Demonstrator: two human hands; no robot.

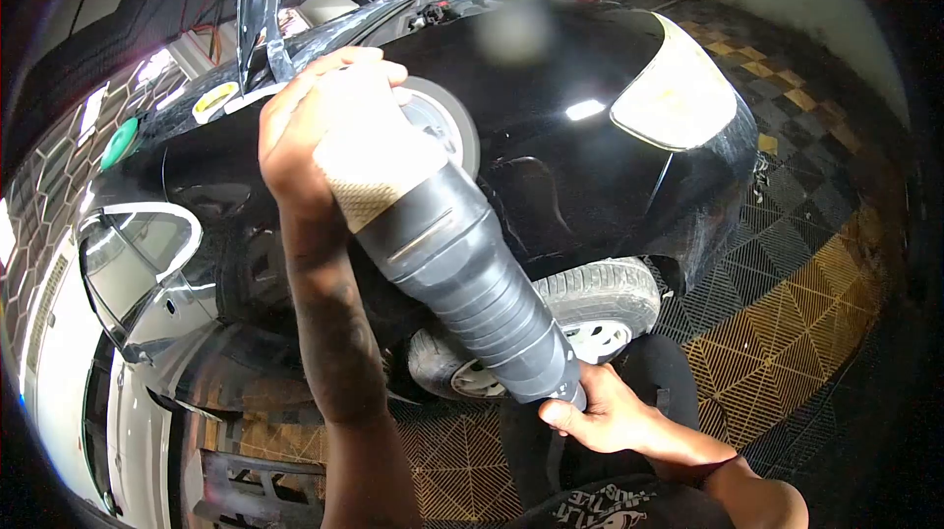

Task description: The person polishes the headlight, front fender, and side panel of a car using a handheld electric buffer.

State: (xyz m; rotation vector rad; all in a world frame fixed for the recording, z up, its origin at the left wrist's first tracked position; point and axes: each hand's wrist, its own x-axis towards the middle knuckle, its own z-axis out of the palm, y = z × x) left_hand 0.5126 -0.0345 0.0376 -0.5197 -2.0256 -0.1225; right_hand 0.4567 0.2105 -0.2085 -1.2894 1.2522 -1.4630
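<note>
A long dark grey power polisher [482, 278] runs diagonally across the middle of the view. My left hand [295, 141] is closed over its front end, where a pale textured cover glares in the light. At the rear end, my right hand [615, 411] wraps round the handle. The round pad [462, 121] shows partly behind the polisher's head, against the glossy black car panel [551, 67]. Whether the pad is spinning cannot be told. Below the panel is a tyre [605, 288] with a light rim.
A brightly lit headlight [678, 87] sits at the car's front corner. On the car's left lie a yellow roll of tape [214, 101] and a green round item [120, 144]. A dark slotted part [261, 485] is on the tiled floor [767, 357]. A white car [138, 431] stands at left.
</note>
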